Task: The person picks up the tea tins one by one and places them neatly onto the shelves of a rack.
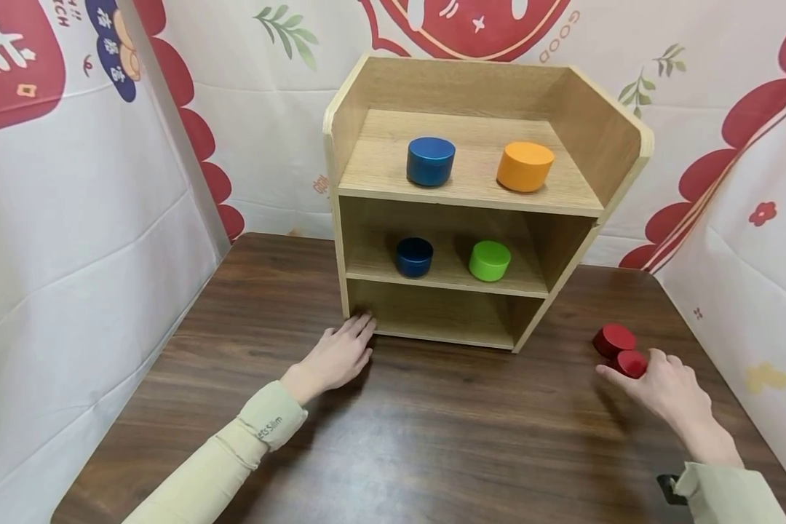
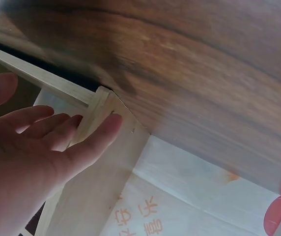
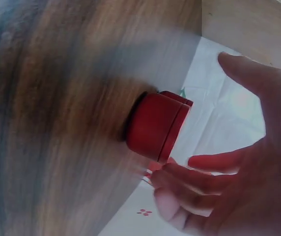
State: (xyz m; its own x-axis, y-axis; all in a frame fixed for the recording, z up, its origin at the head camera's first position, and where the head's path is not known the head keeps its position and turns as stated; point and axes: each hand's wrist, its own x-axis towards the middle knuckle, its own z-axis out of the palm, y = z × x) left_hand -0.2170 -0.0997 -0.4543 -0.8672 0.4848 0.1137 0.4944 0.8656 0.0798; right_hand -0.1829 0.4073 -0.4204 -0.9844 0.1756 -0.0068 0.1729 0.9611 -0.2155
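Right hand (image 1: 673,391) spread beside red containers (image 1: 622,352); left hand (image 1: 336,355) relaxed at shelf (image 1: 448,313) corner

Ahead of you, a three-tier shelf unit (image 1: 468,201) stands on the table (image 1: 445,429), in front of a cloth backdrop (image 1: 268,160). Its top tier (image 1: 475,138) holds an upper-left tin (image 1: 429,164) and an upper-right tin (image 1: 525,169); its middle tier (image 1: 450,271), a lower-left tin (image 1: 414,259) and a lower-right tin (image 1: 490,262). Your left hand (image 1: 336,356) is at its bottom left corner (image 2: 101,102). To its right, a rear tin (image 1: 614,339) stands behind a front tin (image 1: 631,362), beside your right hand (image 1: 680,397).
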